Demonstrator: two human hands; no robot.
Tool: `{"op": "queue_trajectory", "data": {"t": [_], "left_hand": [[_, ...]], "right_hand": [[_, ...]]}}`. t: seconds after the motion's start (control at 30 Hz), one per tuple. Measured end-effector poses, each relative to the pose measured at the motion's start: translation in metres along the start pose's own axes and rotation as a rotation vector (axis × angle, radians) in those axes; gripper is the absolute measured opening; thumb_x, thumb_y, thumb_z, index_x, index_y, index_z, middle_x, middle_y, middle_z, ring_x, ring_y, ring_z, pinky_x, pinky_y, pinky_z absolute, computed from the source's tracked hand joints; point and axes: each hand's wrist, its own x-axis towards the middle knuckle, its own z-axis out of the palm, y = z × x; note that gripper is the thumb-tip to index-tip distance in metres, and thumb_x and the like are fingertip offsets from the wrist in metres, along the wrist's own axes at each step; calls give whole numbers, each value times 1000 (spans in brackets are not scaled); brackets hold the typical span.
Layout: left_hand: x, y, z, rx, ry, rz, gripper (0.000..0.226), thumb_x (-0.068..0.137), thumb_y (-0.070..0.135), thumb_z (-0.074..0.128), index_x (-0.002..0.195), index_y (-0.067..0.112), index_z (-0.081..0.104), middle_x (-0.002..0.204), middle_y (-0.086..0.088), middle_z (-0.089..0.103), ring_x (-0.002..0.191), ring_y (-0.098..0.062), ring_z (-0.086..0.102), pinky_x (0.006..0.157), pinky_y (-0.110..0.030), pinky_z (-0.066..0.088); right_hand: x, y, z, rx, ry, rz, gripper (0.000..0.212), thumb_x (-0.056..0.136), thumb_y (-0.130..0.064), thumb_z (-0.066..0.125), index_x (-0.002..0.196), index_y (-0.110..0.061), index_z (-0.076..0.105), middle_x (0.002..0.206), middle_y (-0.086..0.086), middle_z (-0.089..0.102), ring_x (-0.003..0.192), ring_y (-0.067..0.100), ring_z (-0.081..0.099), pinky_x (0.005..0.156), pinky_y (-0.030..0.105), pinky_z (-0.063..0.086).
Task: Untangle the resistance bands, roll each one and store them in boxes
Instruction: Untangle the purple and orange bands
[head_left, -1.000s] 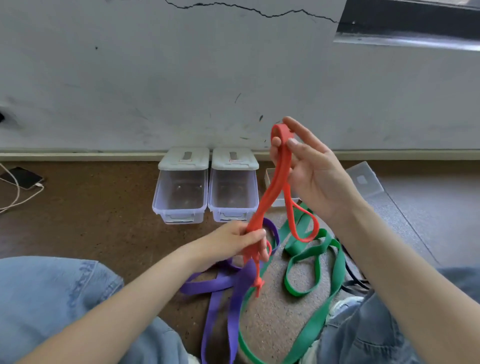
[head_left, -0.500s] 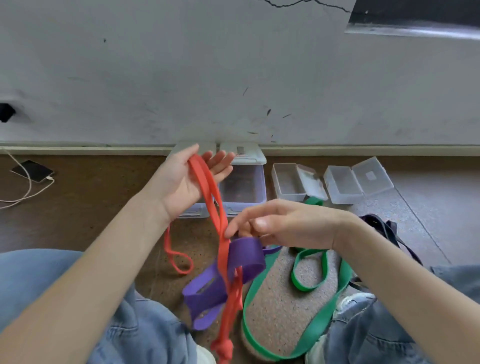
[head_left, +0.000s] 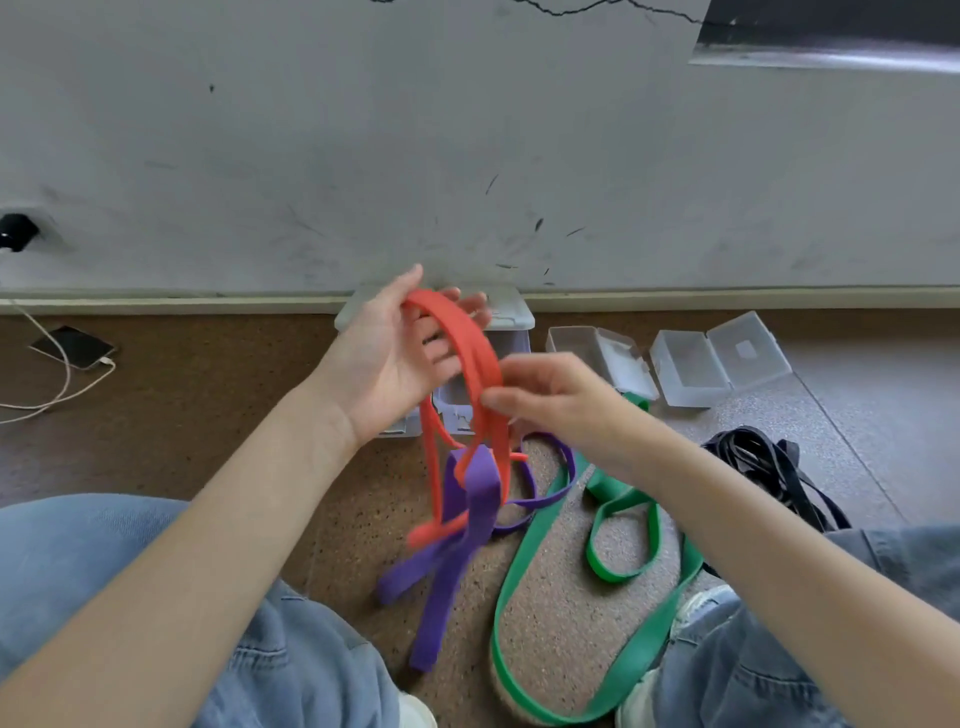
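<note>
A red band (head_left: 470, 348) loops over the spread fingers of my left hand (head_left: 387, 358), palm up, above the floor. My right hand (head_left: 550, 400) pinches the same red band just right of that loop. The red strands hang down and thread through a purple band (head_left: 475, 509), which dangles lifted off the floor. A green band (head_left: 540, 566) lies in loops on the floor under my right forearm. Clear lidded boxes (head_left: 511, 317) stand by the wall, mostly hidden behind my hands.
Two small open clear boxes (head_left: 602, 353) (head_left: 696, 369) lie to the right near the wall. A black band pile (head_left: 769, 467) sits at the right. A phone with a white cable (head_left: 72, 348) lies at far left. My jeans-clad legs frame the floor.
My left hand has risen with the red band looped over its fingers. My right hand has moved up to pinch the red band. The purple band swings lower, blurred.
</note>
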Motion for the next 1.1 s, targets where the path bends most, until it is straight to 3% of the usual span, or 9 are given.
{"op": "queue_trajectory", "data": {"t": [0.07,0.13,0.23,0.43,0.6,0.73,0.87,1.0,1.1], "left_hand": [[-3,-11,-9,484,-54,-41,44,76,51,57,106,20,61,107,2,69,107,-12,62,101,-34,42],[-9,-33,-11,942,-263,-114,39,74,48,68,108,29,64,110,10,68,104,-3,61,93,-22,45],[-12,-59,-9,1205,-327,-73,16,77,30,75,90,24,67,95,7,69,88,-2,63,82,-23,49],[-14,-24,-13,1001,-202,-26,12,72,26,79,79,26,69,81,-3,72,77,-18,70,70,-29,56],[-20,0,-12,708,-242,-1,32,64,46,80,85,24,72,76,-6,63,67,-15,59,59,-27,50],[-24,9,-10,932,-313,7,35,78,47,61,89,16,74,72,1,69,66,-6,62,62,-13,49],[-19,1,-8,1098,-177,109,23,91,28,56,80,19,75,68,6,65,63,-5,54,60,-14,45],[-22,5,-2,598,-69,94,17,71,35,65,69,19,70,58,6,56,48,-5,51,46,-14,45],[-25,18,-5,422,-124,94,12,69,28,76,80,23,74,60,6,57,51,-5,55,54,-16,52]], "right_hand": [[1,-4,-9,254,125,-5,13,92,-1,51,91,-3,64,73,2,69,62,11,64,60,22,54],[2,-11,-20,473,194,-23,15,92,-4,50,89,-6,64,69,0,70,59,8,65,55,17,53],[2,-19,-31,547,272,-54,13,93,-8,51,88,-4,63,67,0,70,57,7,64,51,14,49],[-3,-16,-54,564,533,17,18,94,-8,50,81,-7,63,61,0,63,57,9,54,55,18,39],[0,-13,-51,577,510,104,20,95,-11,48,82,-5,62,62,4,55,50,10,49,47,18,41],[2,-22,-55,689,521,31,21,95,-11,47,79,-5,59,64,4,50,51,9,49,53,19,43],[-2,-19,-53,632,404,-18,16,95,-11,46,90,-5,60,70,2,65,66,13,57,73,30,48],[-3,-15,-44,534,290,34,14,90,-11,52,98,-5,62,74,1,66,68,13,58,68,25,47],[-3,-15,-46,542,325,42,10,90,-10,53,92,-5,62,74,5,59,74,20,54,76,31,43]]}}
